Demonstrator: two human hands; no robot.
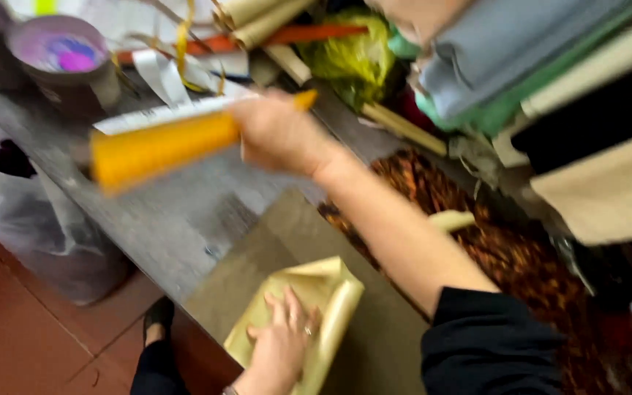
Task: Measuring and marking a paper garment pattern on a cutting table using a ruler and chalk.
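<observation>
Here the right hand (279, 135) grips a yellow-orange roll (159, 150) over the grey table (177, 219); the left hand (281, 350) presses, fingers spread, on folded cream paper (323, 289).

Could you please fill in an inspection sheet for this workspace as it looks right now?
Surface: grey worktable, with an olive-brown sheet at its near edge.
Job's things: blurred yellow-orange roll; pale yellow folded sheet lying on the olive-brown sheet.
Clutter: purple-lidded round tub, paper rolls, crumpled green-yellow wrap, white strips.
Hands: right hand grips the roll above the table; left hand lies flat on the pale yellow sheet.
Cables: nothing seen.
Surroundings: stacked folded fabrics at right, patterned brown cloth, grey plastic bag on red floor.
</observation>
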